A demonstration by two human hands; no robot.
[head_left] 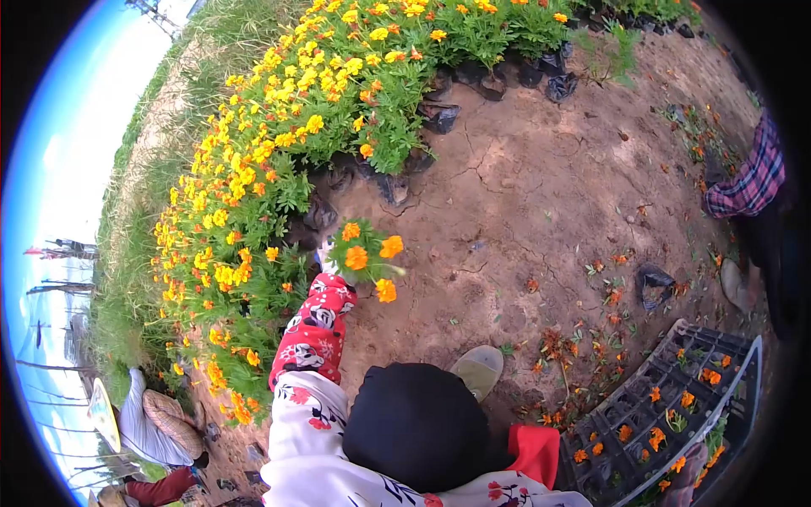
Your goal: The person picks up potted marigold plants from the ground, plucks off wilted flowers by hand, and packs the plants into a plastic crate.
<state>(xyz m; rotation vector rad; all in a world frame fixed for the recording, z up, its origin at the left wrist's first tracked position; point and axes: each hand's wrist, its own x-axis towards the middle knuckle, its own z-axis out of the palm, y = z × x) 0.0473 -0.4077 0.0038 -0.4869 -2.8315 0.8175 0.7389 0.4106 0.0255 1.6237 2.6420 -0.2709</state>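
Partway, I'm guessing: 4 o'clock crate (625,397) is showing blooms (657,438), bed (279,160) is still brimming
Left hand (325,255) is hiding behind marigolds (356,257) at 9, can't tell its grip; right hand's not showing.

- One left hand (326,257), at one marigold sprig (363,258) with four orange blooms (356,258)
- One crate (625,409), at the ground's lower right corner
- One loose black bag (654,286), near the crate's upper edge
- Three other people (173,420), two along the ground's left edge, one along its right
- Bedded marigolds (245,177), too many to count
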